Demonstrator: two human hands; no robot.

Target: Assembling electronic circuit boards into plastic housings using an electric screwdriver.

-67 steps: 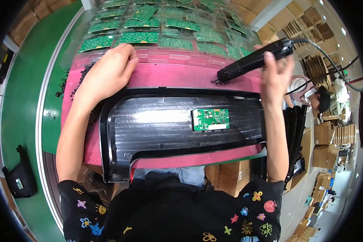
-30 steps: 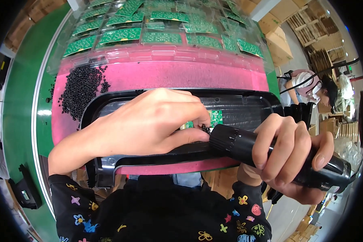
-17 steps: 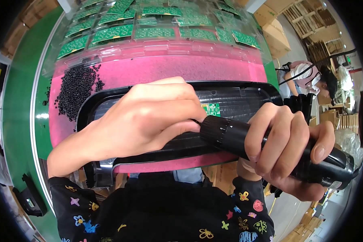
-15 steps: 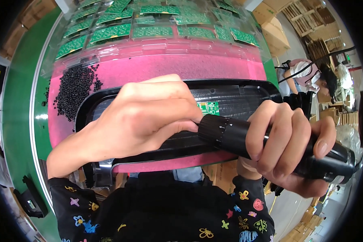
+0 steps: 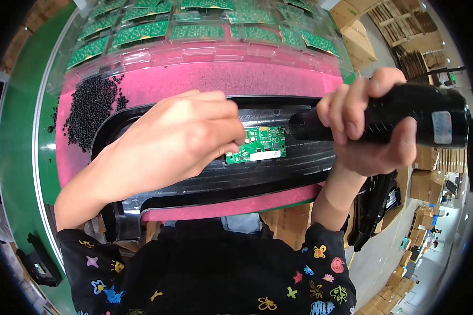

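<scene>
My right hand (image 5: pixel 360 118) is wrapped round a black electric screwdriver (image 5: pixel 433 102), held almost level with its blurred nose pointing left, by the right end of a green circuit board (image 5: pixel 270 139). The board lies inside a long black plastic housing (image 5: pixel 310 160). Over the board's left end hovers my left hand (image 5: pixel 186 136), its fingers pinched together; whatever they hold is hidden. The screwdriver's bit cannot be made out.
A heap of small black screws (image 5: pixel 89 113) lies left of the housing on the pink mat (image 5: pixel 205 79). Beyond it stand clear plastic trays (image 5: pixel 199 50) with several green boards. Cardboard boxes (image 5: pixel 355 44) stand at the far right, and more black plastic parts (image 5: pixel 376 210) are on the right.
The screwdriver has moved up and right, away from my left fingers, and turned. My left hand has shifted slightly left. More of the circuit board now shows.
</scene>
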